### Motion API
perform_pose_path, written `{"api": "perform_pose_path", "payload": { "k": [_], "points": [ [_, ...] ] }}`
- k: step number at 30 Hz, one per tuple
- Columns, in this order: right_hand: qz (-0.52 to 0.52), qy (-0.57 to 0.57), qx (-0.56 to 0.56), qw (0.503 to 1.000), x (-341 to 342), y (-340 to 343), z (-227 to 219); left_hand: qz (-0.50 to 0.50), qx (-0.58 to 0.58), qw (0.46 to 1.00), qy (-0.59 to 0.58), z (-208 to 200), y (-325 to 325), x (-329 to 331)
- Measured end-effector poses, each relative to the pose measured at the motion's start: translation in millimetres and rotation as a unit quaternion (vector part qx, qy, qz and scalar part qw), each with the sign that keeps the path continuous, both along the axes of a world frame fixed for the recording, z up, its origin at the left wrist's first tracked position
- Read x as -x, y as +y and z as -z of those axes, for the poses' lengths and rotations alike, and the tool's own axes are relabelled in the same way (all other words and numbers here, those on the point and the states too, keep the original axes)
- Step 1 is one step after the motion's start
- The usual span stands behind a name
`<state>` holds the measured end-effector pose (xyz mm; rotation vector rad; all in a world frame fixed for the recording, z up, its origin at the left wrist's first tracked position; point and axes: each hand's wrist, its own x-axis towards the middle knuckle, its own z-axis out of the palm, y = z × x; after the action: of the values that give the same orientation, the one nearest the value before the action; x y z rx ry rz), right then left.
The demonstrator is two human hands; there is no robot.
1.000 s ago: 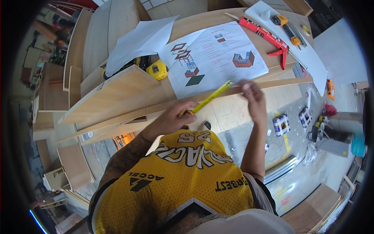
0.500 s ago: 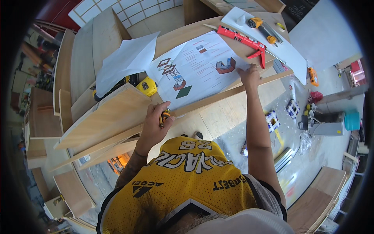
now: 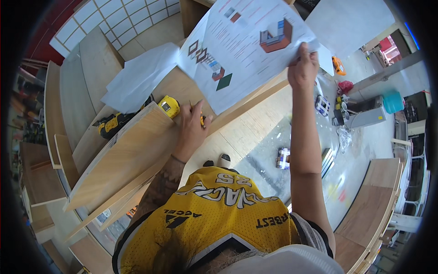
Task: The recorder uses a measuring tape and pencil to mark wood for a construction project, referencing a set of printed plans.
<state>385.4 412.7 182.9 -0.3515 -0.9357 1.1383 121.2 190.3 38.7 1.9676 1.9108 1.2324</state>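
Note:
My right hand (image 3: 303,68) pinches the right edge of a large printed sheet of drawings (image 3: 244,57), raised off the wooden top with its lower corner hanging near the edge. The sheet shows coloured furniture drawings and lines of red text. My left hand (image 3: 194,128) is curled around a small orange-and-black tool (image 3: 202,120), mostly hidden by the fingers; its kind cannot be made out. Just left of that hand sits a yellow tape measure (image 3: 169,106). Another white paper (image 3: 141,77) lies further left, bent over the wood.
A yellow-and-black power tool (image 3: 112,125) lies behind the upright curved plywood panel (image 3: 123,146) on the left. On the floor to the right are a paint-spattered patch, a blue-and-white package (image 3: 283,158), a teal bucket (image 3: 393,102) and an orange tool (image 3: 339,65).
My right hand has lifted the printed sheet up and away from the top; it now covers the red caulking gun. My left hand has shifted slightly toward the tape measure, still holding the small tool.

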Motion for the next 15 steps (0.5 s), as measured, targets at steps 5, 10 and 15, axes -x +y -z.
{"api": "perform_pose_path", "payload": {
  "k": [5,10,15],
  "points": [
    [0.078,0.000,-0.089,0.993,-7,-30,-8,-0.026,0.016,0.996,0.081,30,55,54],
    [0.104,-0.044,-0.068,0.991,-35,-30,-7,-0.110,0.015,0.982,0.151,31,93,41],
    [0.095,-0.025,-0.071,0.993,-30,-44,-16,0.057,0.102,0.781,-0.613,14,180,37]
  ]
}}
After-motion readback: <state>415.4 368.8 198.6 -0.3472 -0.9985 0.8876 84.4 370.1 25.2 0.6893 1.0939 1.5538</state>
